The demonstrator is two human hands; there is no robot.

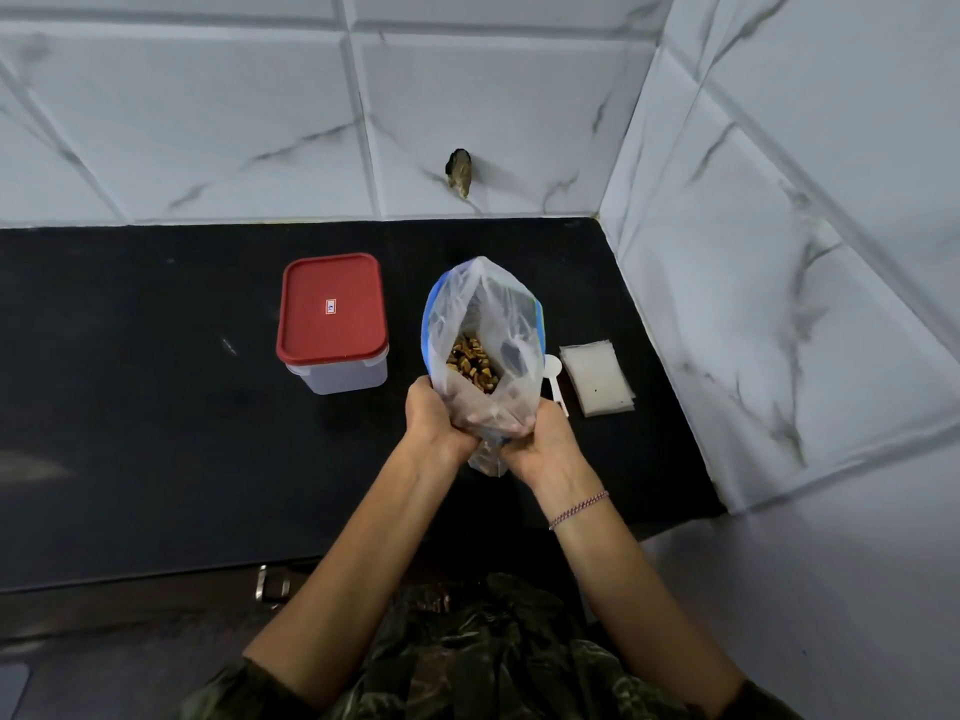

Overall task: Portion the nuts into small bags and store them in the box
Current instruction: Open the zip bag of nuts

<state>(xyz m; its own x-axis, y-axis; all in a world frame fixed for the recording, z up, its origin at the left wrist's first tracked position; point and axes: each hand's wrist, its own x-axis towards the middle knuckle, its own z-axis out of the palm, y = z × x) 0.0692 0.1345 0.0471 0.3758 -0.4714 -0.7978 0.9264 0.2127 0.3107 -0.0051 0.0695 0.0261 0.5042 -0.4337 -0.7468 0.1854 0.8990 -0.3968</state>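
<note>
A large clear plastic bag (483,314) with a blue zip rim stands open above the black counter, and brown nuts (471,363) show inside it. My left hand (434,423) grips the bag's near left edge. My right hand (545,444) grips its near right edge, and several fingers show through the plastic. A clear box with a red lid (332,309) sits shut to the left of the bag. A stack of small clear bags (597,379) lies to the right. A white scoop (555,379) lies between the big bag and the stack, partly hidden by the bag.
The black counter (156,407) runs back to a white marble-tiled wall (208,122), and a second tiled wall (805,252) closes it on the right. A dark chipped spot (460,174) marks the back wall. A metal handle (270,584) sits below the counter's front edge.
</note>
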